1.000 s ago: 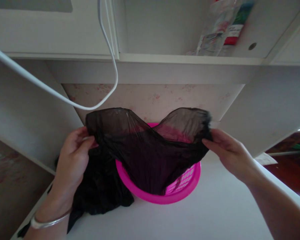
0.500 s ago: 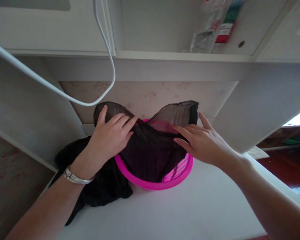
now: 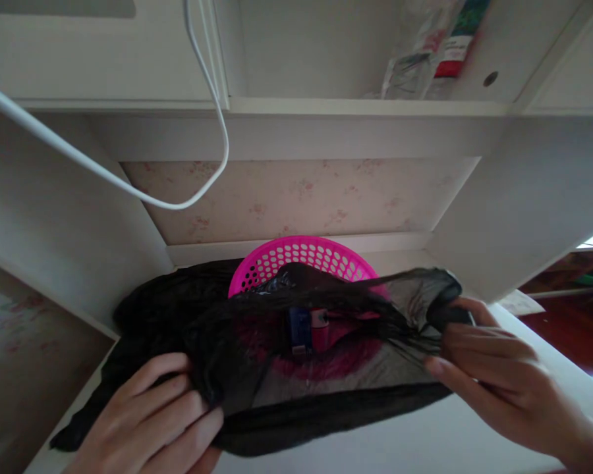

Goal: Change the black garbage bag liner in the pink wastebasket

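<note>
Left hand: your left hand (image 3: 153,411) is closed on a bunched fold of the sheer black fabric (image 3: 326,388), fingers curled over the near left edge, which pins that end down low on the worktop (image 3: 425,441).
Right hand: your right hand (image 3: 479,375) pinches the gathered right end of the fabric between thumb and fingers, drawn out to the side so the cloth is pulled taut between your two hands.
Fabric: it is spread wide across the front of the pink basket (image 3: 301,253) and over its near rim; it is thin enough that the pink shows through, and the tension puts fine creases running toward your right hand.
Basket: it stands on the worktop against the back wall, under the shelf (image 3: 366,106); only its far, perforated wall is uncovered.
Inside the basket: a small blue thing (image 3: 299,329) and a red one beside it show through an opening in the cloth; what they are is too unclear to tell.
Left of the basket: more dark cloth is heaped on the worktop, seemingly the rest of the same garment.
Above: a white cable (image 3: 128,191) loops down from the upper cabinet, and packets (image 3: 425,59) lie on the shelf, well apart from your hands.
</note>
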The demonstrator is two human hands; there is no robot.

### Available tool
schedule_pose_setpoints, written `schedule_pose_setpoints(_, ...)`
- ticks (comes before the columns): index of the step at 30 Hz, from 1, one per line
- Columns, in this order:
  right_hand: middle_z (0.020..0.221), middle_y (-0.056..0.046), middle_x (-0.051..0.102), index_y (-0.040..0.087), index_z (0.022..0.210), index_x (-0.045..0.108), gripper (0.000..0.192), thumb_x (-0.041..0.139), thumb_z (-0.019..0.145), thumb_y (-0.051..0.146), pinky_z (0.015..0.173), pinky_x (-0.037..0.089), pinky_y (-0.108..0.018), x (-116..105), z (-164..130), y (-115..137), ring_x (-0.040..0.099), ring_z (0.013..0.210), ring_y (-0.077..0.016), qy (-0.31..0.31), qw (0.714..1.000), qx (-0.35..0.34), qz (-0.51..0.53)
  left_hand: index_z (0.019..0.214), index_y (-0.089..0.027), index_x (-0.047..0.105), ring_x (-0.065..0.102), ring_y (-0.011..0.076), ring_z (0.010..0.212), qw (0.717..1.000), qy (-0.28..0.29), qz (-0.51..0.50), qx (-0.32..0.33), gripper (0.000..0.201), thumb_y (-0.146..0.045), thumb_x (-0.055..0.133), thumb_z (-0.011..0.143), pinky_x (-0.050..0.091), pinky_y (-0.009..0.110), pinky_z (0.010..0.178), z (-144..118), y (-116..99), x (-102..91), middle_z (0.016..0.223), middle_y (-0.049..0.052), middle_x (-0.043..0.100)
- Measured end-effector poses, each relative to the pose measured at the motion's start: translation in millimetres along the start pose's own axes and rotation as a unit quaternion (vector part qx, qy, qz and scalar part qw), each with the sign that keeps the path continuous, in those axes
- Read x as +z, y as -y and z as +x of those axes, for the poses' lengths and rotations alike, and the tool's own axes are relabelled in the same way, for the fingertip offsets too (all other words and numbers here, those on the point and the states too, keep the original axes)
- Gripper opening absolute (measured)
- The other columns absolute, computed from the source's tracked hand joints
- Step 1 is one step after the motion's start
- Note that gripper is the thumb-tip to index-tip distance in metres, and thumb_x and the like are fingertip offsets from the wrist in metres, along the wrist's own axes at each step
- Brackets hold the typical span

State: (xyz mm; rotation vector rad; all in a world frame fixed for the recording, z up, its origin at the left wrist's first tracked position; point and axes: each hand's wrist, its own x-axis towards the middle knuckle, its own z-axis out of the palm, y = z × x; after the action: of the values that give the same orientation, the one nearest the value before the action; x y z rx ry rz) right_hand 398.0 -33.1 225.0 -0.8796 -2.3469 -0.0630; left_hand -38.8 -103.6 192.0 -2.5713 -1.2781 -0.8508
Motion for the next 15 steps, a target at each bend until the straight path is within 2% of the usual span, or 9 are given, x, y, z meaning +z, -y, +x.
schedule_pose_setpoints(2,0.050,0.006,0.051,0.024,0.062,0.054,0.034,0.058,0.096,0.023,0.093,0.042,-0.047,16.2,-11.9,-4.7,0.051,0.047,-0.0139,0.034,0.998,0.046,-0.034,0.110,-0.039,0.076,0.075,0.0223,0.077,0.998,0.008,0.038,0.053,0.036,-0.019,0.071,0.080,0.057,0.044,0.098,-5.8,0.9,14.0,0.088,-0.002,0.080)
schedule_pose_setpoints(4,0.057,0.002,0.064,0.025,0.070,0.064,0.031,0.054,0.100,0.029,0.091,0.046,-0.047,33.5,-19.4,-13.1,0.061,0.055,-0.0187,0.072,0.990,0.108,-0.047,0.114,-0.036,0.074,0.076,0.0230,0.083,0.998,0.006,0.045,0.043,0.036,-0.021,0.070,0.082,0.060,0.041,0.093,-4.4,2.6,28.6,0.098,0.000,0.080)
schedule_pose_setpoints(6,0.069,-0.003,0.073,0.025,0.077,0.068,0.029,0.052,0.100,0.034,0.083,0.051,-0.044,47.9,-22.1,-24.3,0.069,0.069,-0.0240,0.099,0.978,0.180,-0.022,0.115,-0.035,0.073,0.076,0.0236,0.090,0.999,0.019,0.001,-0.031,0.031,-0.027,0.070,0.085,0.063,0.036,0.086,-0.6,6.1,41.5,0.105,0.003,0.078)
schedule_pose_setpoints(8,0.078,-0.006,0.076,0.024,0.080,0.065,0.023,0.052,0.096,0.034,0.072,0.055,-0.041,57.8,-20.2,-36.2,0.072,0.076,-0.0264,0.108,0.959,0.257,0.043,0.112,-0.033,0.071,0.077,0.0232,0.091,0.984,0.043,-0.092,-0.149,0.024,-0.035,0.070,0.088,0.065,0.032,0.078,3.1,11.5,51.6,0.109,0.004,0.076)
schedule_pose_setpoints(10,0.081,-0.006,0.077,0.024,0.084,0.062,0.013,0.055,0.090,0.033,0.067,0.057,-0.038,63.0,-14.0,-46.4,0.074,0.076,-0.0264,0.095,0.930,0.328,0.134,0.110,-0.028,0.067,0.077,0.0235,0.086,0.931,0.038,-0.214,-0.295,0.024,-0.044,0.065,0.092,0.066,0.032,0.071,7.1,17.6,58.7,0.107,0.005,0.074)
schedule_pose_setpoints(12,0.074,-0.004,0.075,0.023,0.089,0.059,0.014,0.057,0.087,0.037,0.061,0.058,-0.037,64.4,-4.4,-53.1,0.073,0.066,-0.0250,0.068,0.888,0.390,0.234,0.116,-0.027,0.059,0.078,0.0251,0.082,0.854,-0.015,-0.315,-0.413,0.033,-0.052,0.060,0.094,0.066,0.035,0.065,12.6,22.7,62.7,0.112,0.007,0.073)
schedule_pose_setpoints(14,0.062,-0.001,0.069,0.022,0.091,0.059,0.023,0.058,0.085,0.044,0.053,0.054,-0.034,63.4,7.1,-56.8,0.067,0.053,-0.0219,0.043,0.842,0.442,0.306,0.130,-0.028,0.050,0.078,0.0257,0.079,0.803,-0.077,-0.358,-0.469,0.048,-0.055,0.062,0.092,0.065,0.037,0.062,20.7,26.4,63.9,0.127,0.012,0.069)
schedule_pose_setpoints(15,0.059,0.000,0.067,0.021,0.091,0.060,0.026,0.059,0.084,0.046,0.051,0.053,-0.033,62.6,13.0,-58.2,0.064,0.048,-0.0203,0.031,0.823,0.463,0.328,0.138,-0.030,0.045,0.078,0.0251,0.076,0.796,-0.095,-0.358,-0.480,0.059,-0.055,0.065,0.090,0.065,0.037,0.060,25.6,28.1,63.7,0.133,0.014,0.067)
